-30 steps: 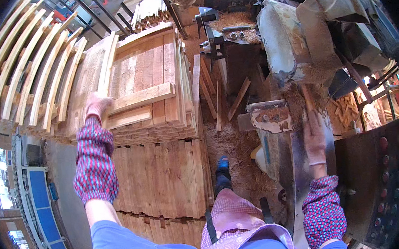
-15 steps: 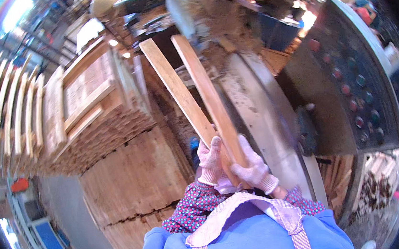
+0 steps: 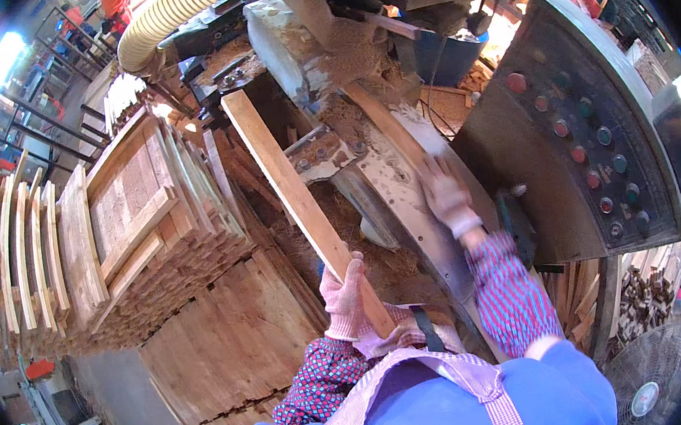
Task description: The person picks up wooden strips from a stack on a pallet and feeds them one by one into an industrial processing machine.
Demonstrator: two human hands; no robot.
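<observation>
Long, flat, pale-brown wooden strip is held slantwise before the body, its lower part grasped by the pink-gloved left hand, fingers closed around it. Another narrow, reddish-brown wooden strip is laid along the grey metal machine bed; its near end is touched by the gloved right hand, too blurred to tell whether the fingers are clenched or merely pressed. Stacked brown wooden boards are seen at left, a dark button panel at right.
</observation>
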